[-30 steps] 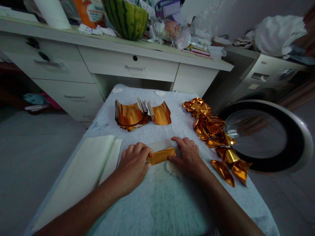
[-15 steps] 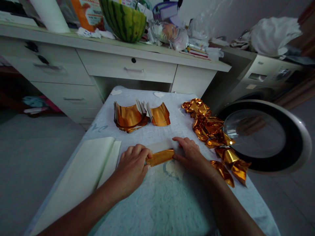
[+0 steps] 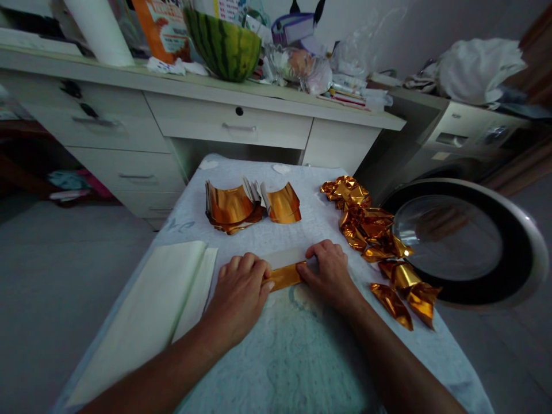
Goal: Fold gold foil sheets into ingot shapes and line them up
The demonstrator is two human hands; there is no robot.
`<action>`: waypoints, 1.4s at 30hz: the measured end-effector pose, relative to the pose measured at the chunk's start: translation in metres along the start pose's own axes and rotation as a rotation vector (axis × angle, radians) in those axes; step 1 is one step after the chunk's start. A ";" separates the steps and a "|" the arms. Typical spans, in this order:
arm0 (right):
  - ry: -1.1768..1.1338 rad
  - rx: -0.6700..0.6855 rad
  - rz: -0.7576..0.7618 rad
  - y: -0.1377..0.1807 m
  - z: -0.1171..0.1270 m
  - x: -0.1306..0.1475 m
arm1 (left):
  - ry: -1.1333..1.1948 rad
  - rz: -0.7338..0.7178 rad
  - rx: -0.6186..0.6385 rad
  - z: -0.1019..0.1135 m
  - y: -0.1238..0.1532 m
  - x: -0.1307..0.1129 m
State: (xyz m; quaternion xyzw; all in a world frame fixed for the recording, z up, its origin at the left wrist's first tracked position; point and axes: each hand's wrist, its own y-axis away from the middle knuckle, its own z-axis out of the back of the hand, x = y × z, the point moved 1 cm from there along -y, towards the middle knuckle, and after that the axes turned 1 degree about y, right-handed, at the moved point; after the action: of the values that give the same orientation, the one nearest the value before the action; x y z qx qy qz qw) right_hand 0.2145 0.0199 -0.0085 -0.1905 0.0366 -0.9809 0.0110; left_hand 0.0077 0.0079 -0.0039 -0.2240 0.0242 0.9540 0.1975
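Note:
A folded strip of gold foil paper (image 3: 285, 276) lies on the white cloth-covered table (image 3: 293, 356) with a pale edge showing behind it. My left hand (image 3: 240, 293) pinches its left end with curled fingers. My right hand (image 3: 330, 272) presses and grips the right end, fingers bent down. Two curled stacks of gold foil sheets (image 3: 250, 204) stand farther back on the table. A row of folded gold foil pieces (image 3: 376, 244) runs along the right edge.
A stack of pale paper sheets (image 3: 149, 316) lies at the table's left. Behind stands a white desk (image 3: 202, 109) with drawers, a watermelon (image 3: 224, 46) and clutter. An open washing-machine door (image 3: 466, 241) juts out at the right.
Both hands have closed in on the gold strip, so less of it shows between them. The camera view shifted slightly.

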 end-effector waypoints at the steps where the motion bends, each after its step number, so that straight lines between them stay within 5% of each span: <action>1: -0.014 -0.001 0.000 0.000 -0.001 0.001 | -0.006 0.003 -0.006 -0.001 0.000 0.000; 18: -0.284 0.028 0.034 0.003 -0.001 0.004 | -0.036 0.044 -0.152 -0.013 -0.001 0.002; 26: -0.145 0.071 0.098 0.002 -0.001 0.005 | -0.012 0.027 -0.174 -0.018 -0.001 0.006; 42: -0.704 0.014 0.087 0.008 -0.001 0.005 | 0.776 0.201 -0.213 0.002 -0.005 0.003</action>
State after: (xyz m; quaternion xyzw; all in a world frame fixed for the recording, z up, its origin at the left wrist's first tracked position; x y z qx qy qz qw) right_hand 0.2097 0.0113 -0.0084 -0.5153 0.0319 -0.8539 0.0659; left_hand 0.0061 0.0142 -0.0035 -0.5825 0.0199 0.8107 0.0555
